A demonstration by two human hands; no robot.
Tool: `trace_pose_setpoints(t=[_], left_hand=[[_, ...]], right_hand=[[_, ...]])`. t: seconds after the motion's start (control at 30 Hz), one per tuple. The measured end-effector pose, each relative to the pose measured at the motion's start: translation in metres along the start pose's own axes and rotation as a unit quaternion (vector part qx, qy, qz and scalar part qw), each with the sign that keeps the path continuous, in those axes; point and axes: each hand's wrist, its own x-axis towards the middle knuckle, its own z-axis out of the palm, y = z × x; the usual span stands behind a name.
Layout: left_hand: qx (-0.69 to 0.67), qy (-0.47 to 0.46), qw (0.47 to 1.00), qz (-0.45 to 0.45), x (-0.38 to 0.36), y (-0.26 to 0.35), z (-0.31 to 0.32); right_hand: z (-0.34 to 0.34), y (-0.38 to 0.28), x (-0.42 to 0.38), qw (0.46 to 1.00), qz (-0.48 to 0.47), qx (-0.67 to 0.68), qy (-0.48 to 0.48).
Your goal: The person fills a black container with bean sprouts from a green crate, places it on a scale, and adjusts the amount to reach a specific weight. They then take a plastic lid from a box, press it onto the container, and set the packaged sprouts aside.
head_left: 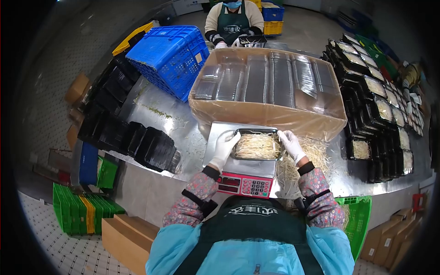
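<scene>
A black plastic tray of pale bean sprouts is over the metal plate of a digital scale in front of me. My left hand, in a white glove, grips the tray's left end, thumb at the rim. On the opposite end my gloved right hand is closed at the upper right corner. The scale's red panel with keypad and display faces me. Beside the scale, under my right forearm, lies a loose heap of sprouts.
Right behind the scale stands a carton of clear plastic lids. Black empty trays and a blue crate are at left. Stacked filled trays rise at right. Across the table a person handles another black tray.
</scene>
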Motion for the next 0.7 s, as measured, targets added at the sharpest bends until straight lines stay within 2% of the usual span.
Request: trace_pose_setpoints(t=[0.07,0.13,0.17,0.2,0.3,0.4,0.47,0.5,0.53,0.57,0.6,0.67,0.7], left_hand=[[0.020,0.009,0.983,-0.183,-0.025,0.017,-0.007],[-0.048,-0.048,0.962,-0.265,-0.053,0.038,-0.008],[-0.136,-0.048,0.954,-0.262,-0.060,0.025,-0.009],[-0.137,-0.049,0.953,-0.266,-0.061,0.017,-0.008],[-0.216,-0.002,0.948,-0.232,-0.057,0.005,-0.004],[-0.182,0.029,0.962,-0.201,-0.052,0.008,0.000],[-0.151,0.038,0.966,-0.205,-0.055,0.013,-0.001],[-0.120,0.046,0.970,-0.207,-0.055,0.016,-0.002],[-0.120,0.046,0.970,-0.206,-0.057,0.018,-0.003],[-0.111,0.043,0.960,-0.255,-0.062,0.019,-0.004],[-0.100,0.038,0.947,-0.304,-0.067,0.020,-0.004],[-0.139,-0.063,0.925,-0.347,-0.076,0.016,0.007],[-0.153,-0.094,0.918,-0.354,-0.076,0.014,0.017]], right_hand=[[-0.010,-0.063,-0.046,0.972,0.198,-0.068,-0.102],[-0.016,-0.032,-0.064,0.963,0.208,0.085,-0.148],[-0.012,-0.026,-0.071,0.958,0.207,0.147,-0.131],[-0.007,-0.018,-0.073,0.950,0.204,0.207,-0.114],[0.002,-0.001,-0.065,0.942,0.204,0.256,-0.073],[0.013,-0.009,-0.061,0.937,0.241,0.249,-0.033],[0.014,-0.036,-0.059,0.947,0.246,0.204,-0.031],[0.011,-0.056,-0.056,0.971,0.227,0.015,-0.071],[0.009,-0.071,-0.049,0.958,0.198,-0.176,-0.109],[0.012,-0.080,-0.041,0.958,0.198,-0.176,-0.109],[0.020,-0.089,-0.033,0.957,0.095,-0.264,-0.076],[0.042,-0.102,-0.020,0.898,-0.109,-0.425,-0.003],[0.060,-0.099,-0.010,0.891,-0.206,-0.405,-0.010]])
